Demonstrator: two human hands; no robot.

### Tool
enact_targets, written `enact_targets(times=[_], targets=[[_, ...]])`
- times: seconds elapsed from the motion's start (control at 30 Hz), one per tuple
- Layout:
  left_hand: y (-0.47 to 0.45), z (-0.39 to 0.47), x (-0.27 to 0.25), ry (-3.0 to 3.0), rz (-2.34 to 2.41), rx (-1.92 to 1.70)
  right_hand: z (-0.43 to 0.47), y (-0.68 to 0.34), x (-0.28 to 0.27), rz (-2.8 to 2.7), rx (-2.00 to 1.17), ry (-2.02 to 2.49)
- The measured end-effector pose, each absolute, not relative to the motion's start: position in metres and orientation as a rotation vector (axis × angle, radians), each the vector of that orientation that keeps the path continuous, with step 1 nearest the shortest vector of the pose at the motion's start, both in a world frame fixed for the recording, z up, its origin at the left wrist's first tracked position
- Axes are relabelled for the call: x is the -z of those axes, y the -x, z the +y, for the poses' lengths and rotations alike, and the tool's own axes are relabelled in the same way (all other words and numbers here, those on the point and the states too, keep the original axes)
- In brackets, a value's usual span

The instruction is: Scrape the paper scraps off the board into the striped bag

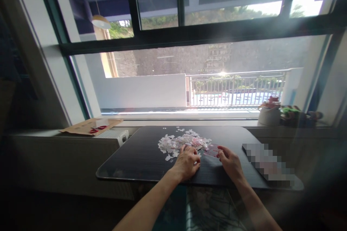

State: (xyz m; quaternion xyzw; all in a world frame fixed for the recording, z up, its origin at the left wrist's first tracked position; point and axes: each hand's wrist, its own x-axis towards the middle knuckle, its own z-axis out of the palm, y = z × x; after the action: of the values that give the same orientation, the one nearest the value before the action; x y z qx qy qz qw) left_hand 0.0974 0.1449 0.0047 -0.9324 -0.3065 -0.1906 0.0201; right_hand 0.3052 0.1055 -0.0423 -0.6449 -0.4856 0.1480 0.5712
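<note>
A heap of small torn white and pinkish paper scraps (173,143) lies on the dark tabletop in front of me. My left hand (187,162) rests at the near edge of the heap, its fingers curled down and inward. What lies under those fingers, if anything, is hidden. Between thumb and fingers, my right hand (230,161) pinches the right end of a small clear plastic piece, seemingly a bag (210,151). That see-through piece sits low over the table, its far end close to the scraps.
The dark folding table (130,162) stands against a window sill. A blurred-out flat object (268,164) lies at its right. On the left ledge are red scissors (98,129) on brown paper (78,127). A white pot (269,115) stands on the right sill.
</note>
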Motion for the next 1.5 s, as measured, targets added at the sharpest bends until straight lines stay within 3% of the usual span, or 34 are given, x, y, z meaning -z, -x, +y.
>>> enact_targets(times=[0.37,0.73,1.5], targets=[[-0.033,0.174,-0.024,2.608,-1.278,0.75,0.101,-0.294,0.041,-1.356,-0.489,1.348],[0.059,0.205,-0.005,2.117,-2.012,0.437,0.101,-0.292,0.043,-1.464,-0.539,1.328],[0.057,0.199,0.009,2.05,-2.007,0.436,0.103,-0.29,0.037,-1.414,-0.443,1.327]])
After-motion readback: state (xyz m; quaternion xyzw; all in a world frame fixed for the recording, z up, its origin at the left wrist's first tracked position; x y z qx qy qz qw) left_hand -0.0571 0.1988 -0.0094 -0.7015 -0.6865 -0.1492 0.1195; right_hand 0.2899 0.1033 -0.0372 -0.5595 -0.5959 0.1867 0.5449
